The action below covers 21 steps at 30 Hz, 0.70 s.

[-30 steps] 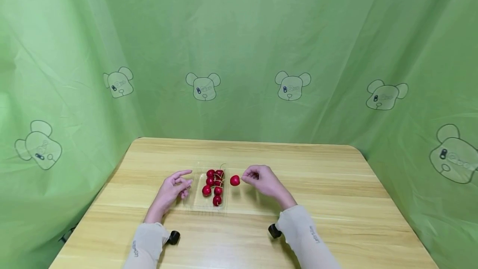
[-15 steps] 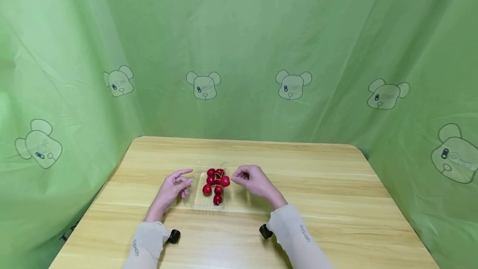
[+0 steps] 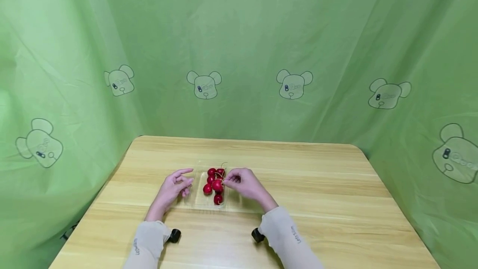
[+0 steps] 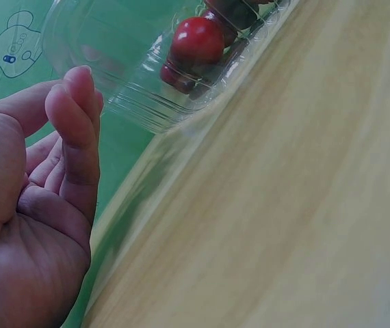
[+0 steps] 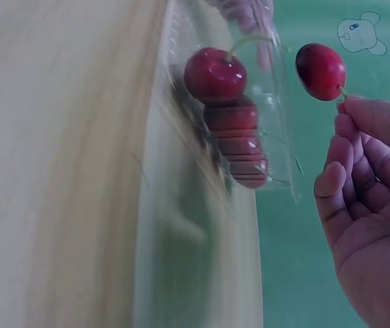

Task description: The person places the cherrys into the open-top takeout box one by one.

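A clear plastic box point(image 3: 198, 201) on the table holds several red cherries point(image 3: 207, 189), some with green stems, grouped toward its right side. My right hand point(image 3: 246, 184) pinches one cherry point(image 5: 320, 72) by its short stem, between thumb and forefinger. In the head view that cherry hangs over the others in the box, hiding some of them. My left hand point(image 3: 173, 191) stays at the box's left side, fingers loosely bent and holding nothing. Whether its fingertips touch the clear wall, I cannot tell.
The wooden table point(image 3: 317, 202) reaches out around the box on all sides. Behind it and at both sides hangs a green curtain point(image 3: 239, 107) printed with bear heads. A black wrist camera point(image 3: 257, 235) sits at the right cuff, another at the left.
My right hand has moved left, carrying the pinched cherry from the right of the box to above the cherries inside. My left hand has stayed where it was.
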Motion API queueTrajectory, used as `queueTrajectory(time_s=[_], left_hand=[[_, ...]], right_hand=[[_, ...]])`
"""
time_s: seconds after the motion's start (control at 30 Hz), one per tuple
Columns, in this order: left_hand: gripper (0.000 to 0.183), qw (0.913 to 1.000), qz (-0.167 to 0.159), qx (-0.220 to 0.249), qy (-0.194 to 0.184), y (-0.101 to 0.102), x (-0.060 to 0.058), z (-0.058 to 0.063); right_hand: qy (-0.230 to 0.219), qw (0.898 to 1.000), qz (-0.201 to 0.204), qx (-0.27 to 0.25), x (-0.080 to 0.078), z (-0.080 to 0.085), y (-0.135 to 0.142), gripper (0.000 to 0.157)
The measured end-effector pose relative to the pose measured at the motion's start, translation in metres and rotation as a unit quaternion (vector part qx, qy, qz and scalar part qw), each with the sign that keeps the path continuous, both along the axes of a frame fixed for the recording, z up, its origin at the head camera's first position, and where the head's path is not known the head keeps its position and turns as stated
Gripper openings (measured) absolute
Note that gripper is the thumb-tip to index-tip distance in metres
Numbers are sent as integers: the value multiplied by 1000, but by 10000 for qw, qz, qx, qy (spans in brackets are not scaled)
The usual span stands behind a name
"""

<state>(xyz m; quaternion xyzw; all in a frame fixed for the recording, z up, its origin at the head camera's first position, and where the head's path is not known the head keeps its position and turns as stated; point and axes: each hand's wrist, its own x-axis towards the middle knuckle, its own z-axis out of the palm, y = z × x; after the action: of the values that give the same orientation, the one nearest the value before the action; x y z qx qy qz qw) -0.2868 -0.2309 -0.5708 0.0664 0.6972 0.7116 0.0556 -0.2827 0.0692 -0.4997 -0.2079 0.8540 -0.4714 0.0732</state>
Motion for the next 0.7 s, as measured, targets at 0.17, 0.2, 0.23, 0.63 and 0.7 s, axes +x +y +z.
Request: queueTrajectory(time_s=[0.17, 0.2, 0.23, 0.63, 0.7], left_hand=[[56, 10000, -6, 14, 14, -1, -1, 0], [56, 10000, -9, 4, 17, -1, -1, -1], [56, 10000, -13, -5, 17, -1, -1, -1], [56, 10000, -36, 10, 15, -1, -1, -1], [56, 10000, -34, 9, 19, -1, -1, -2]], right_hand=[[-21, 10000, -65, -33, 2, -4, -7, 5], [-5, 10000, -67, -15, 3, -6, -8, 5], [11, 10000, -71, -3, 3, -7, -9, 5], [100, 9998, -93, 141, 7, -15, -17, 8], [72, 9999, -87, 107, 8, -16, -18, 8]])
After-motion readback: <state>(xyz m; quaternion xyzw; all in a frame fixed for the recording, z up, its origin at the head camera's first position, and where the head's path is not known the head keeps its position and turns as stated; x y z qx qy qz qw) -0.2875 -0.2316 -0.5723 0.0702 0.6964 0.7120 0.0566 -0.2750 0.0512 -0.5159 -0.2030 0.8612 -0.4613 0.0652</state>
